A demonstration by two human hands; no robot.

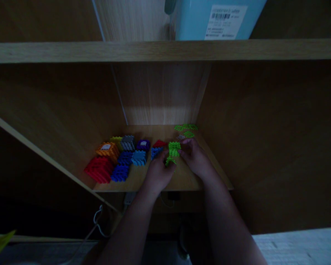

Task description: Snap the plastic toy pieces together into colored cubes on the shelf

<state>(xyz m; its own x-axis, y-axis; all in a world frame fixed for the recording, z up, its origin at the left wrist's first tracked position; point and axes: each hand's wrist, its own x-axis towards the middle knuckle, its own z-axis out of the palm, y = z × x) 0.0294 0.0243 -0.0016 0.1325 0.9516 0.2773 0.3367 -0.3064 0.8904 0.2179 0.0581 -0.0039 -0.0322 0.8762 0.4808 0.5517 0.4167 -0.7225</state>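
A light-blue box [194, 22], cut off by the top edge, stands on a pale wooden upper shelf [154, 51] and bears a white label [225, 22] printed with a barcode and small text. Below that shelf, a light wood-grain back panel [160, 92] meets a darker brown right side wall [273, 140]. Low down, a white cord [94, 218] loops at left, a blurred yellow-green pointed shape [1, 246] fills the corner, and grey flooring [300, 243] shows at right.
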